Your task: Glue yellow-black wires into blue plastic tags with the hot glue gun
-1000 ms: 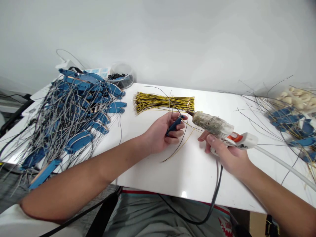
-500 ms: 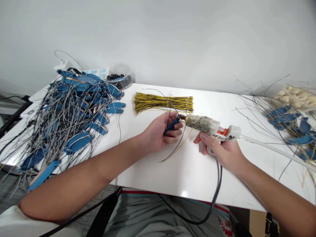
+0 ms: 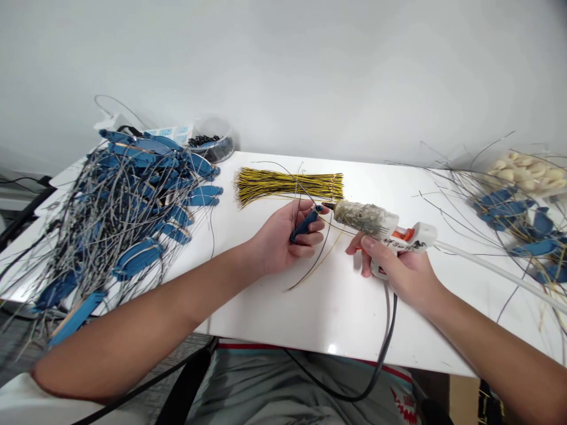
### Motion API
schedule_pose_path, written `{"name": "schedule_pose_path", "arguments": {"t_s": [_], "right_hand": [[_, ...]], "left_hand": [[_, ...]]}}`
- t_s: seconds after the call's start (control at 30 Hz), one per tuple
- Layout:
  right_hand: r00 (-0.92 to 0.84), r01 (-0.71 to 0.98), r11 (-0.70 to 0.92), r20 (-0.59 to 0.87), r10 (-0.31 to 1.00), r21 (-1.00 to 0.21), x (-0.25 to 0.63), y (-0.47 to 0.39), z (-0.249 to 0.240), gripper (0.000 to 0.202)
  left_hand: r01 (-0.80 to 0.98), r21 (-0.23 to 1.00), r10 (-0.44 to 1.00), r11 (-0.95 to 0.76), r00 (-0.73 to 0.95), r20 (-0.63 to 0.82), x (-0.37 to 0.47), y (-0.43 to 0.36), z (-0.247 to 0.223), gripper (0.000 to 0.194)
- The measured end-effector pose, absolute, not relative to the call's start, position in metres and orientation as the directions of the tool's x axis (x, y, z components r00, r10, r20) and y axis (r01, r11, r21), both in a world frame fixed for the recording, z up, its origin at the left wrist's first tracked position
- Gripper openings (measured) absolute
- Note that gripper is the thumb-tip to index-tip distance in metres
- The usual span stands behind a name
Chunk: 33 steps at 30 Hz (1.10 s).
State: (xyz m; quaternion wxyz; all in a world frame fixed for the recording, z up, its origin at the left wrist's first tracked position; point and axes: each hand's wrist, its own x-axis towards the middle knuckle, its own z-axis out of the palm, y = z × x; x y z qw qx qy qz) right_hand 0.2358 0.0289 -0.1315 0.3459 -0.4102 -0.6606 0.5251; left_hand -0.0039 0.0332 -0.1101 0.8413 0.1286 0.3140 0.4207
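Note:
My left hand (image 3: 290, 235) is closed on a small blue plastic part (image 3: 305, 224) with thin black and yellow wires trailing from it. In my right hand (image 3: 392, 260) is a white glue gun (image 3: 367, 218), its barrel crusted with dried residue and a clear glue stick (image 3: 496, 265) sticking out of the back. The dark nozzle (image 3: 328, 206) points left, close to the upper end of the blue part; whether they touch I cannot tell. Just behind my left hand lies a bundle of yellow and black wires (image 3: 287, 184) on the white table (image 3: 266, 313).
A tangled heap of blue parts with grey wires (image 3: 146, 189) covers the table's left side. Behind it stands a clear round tub (image 3: 217, 141) of small black pieces. More wired blue parts (image 3: 500, 203) and cream-coloured pieces (image 3: 531, 168) lie at right. The gun's cable (image 3: 390, 342) hangs over the front edge.
The glue gun's nozzle has drawn slightly right, away from the blue part's upper end, and more of that end shows. Both hands keep their holds.

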Motion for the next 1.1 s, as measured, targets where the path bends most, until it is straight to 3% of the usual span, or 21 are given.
{"name": "schedule_pose_path", "arguments": {"t_s": [0.27,0.73,1.1], "right_hand": [[-0.475,0.165,0.127,0.034,0.879,-0.978,0.2348,0.0316,-0.1345,0.033],[-0.436,0.161,0.079,0.001,0.9,-0.984,0.2354,0.0302,-0.1311,0.037],[-0.376,0.101,0.137,0.09,0.922,-0.985,0.2332,0.0307,-0.1266,0.033]], "left_hand": [[-0.615,0.472,0.773,0.631,0.453,-0.444,-0.0036,0.0335,-0.1084,0.027],[-0.603,0.512,0.792,0.611,0.466,-0.395,-0.0047,0.0334,-0.1106,0.021],[-0.608,0.512,0.794,0.607,0.437,-0.423,-0.0044,0.0335,-0.1102,0.016]]}}
